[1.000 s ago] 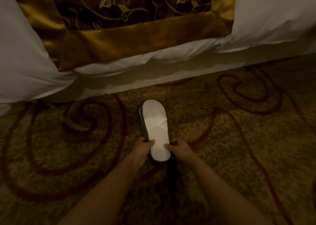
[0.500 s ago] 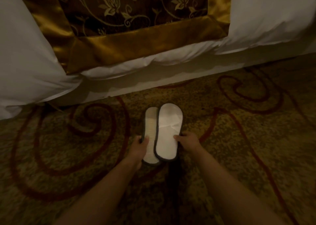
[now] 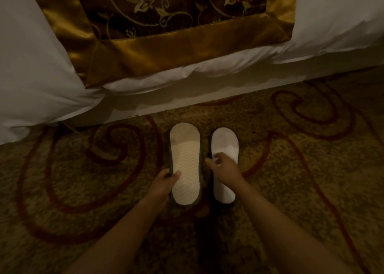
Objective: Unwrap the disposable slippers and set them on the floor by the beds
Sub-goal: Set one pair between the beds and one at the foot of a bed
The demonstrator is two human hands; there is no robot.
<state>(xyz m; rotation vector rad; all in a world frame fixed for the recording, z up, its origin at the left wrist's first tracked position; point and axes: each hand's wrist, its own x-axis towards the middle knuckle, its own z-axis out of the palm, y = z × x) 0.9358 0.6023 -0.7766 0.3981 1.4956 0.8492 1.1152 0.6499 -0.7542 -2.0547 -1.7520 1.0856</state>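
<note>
Two white disposable slippers lie side by side on the patterned carpet (image 3: 83, 190) in front of the bed. The left slipper (image 3: 185, 159) is sole up, showing a ribbed zigzag tread, and my left hand (image 3: 164, 183) grips its left edge near the heel, thumb on the sole. The right slipper (image 3: 225, 142) lies upper side up on the floor. Above its middle hovers my right hand (image 3: 223, 167), fingers loosely curled and apart, holding nothing.
The bed's white duvet (image 3: 31, 76) hangs low at the left and right, with a brown and gold floral runner (image 3: 166, 51) draped over its middle. The pale bed base (image 3: 207, 95) runs just beyond the slippers' toes. Carpet spreads to both sides.
The two slippers, held stacked together a second ago, have been pulled apart. The right one now rests on the carpet and my right hand has let go of it.
</note>
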